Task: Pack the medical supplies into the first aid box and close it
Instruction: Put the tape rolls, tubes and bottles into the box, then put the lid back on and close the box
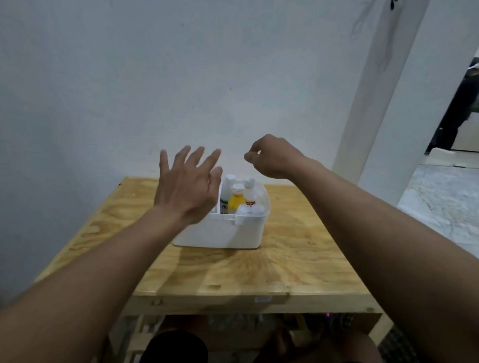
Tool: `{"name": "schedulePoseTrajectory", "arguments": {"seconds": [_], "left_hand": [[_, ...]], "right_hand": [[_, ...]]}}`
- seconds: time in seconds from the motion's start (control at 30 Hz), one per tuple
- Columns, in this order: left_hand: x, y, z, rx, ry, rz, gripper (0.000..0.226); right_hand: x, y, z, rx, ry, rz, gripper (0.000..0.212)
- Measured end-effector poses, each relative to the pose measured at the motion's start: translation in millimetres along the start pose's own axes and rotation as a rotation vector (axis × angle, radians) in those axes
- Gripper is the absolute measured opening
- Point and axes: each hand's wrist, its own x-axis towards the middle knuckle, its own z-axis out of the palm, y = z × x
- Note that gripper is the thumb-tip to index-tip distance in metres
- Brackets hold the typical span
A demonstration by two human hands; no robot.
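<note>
**Box full, lid off**

The white box (223,231) sits on the worktop (297,264) near the wall. Bottles stand inside, one of them yellow (236,202). The left hand (188,186) is above the box, fingers spread wide. The right hand (274,156) is higher, fingers curled together, holding nothing I can see.

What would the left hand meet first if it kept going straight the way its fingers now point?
Probably the wall behind the table. The left hand, open with spread fingers, appears to point forward and up, over the box, though depth is unclear.
</note>
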Motion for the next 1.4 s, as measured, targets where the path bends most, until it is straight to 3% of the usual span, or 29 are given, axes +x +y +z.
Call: {"name": "schedulePoseTrajectory", "arguments": {"seconds": [0.23, 0.43, 0.53, 0.67, 0.77, 1.0, 1.4], "left_hand": [[54.7, -39.1, 14.2, -0.13, -0.303, -0.11, 0.067], [69.0, -50.1, 25.7, -0.28, -0.448, -0.39, 0.083], [76.7, -49.3, 30.6, -0.404, -0.432, -0.587, 0.061], [85.3, -55.1, 34.0, -0.474, -0.47, -0.718, 0.03], [90.0, -62.4, 35.1, -0.532, -0.515, -0.767, 0.029], [96.7, -55.9, 30.2, -0.667, -0.477, -0.822, 0.03], [97.2, -47.2, 13.5, -0.86, -0.288, -0.822, 0.028]], "right_hand": [[20.3, 15.9, 13.9, 0.104, -0.106, 0.18, 0.046], [30.2, 19.7, 32.7, 0.289, -0.203, 0.318, 0.046], [35.7, 24.6, 42.1, 0.388, -0.205, 0.365, 0.041], [39.1, 28.5, 47.6, 0.492, -0.179, 0.423, 0.031], [40.5, 30.9, 48.7, 0.542, -0.155, 0.47, 0.021], [44.1, 30.9, 49.0, 0.601, -0.103, 0.491, 0.02], [42.4, 25.9, 35.0, 0.729, -0.008, 0.469, 0.041]]}}
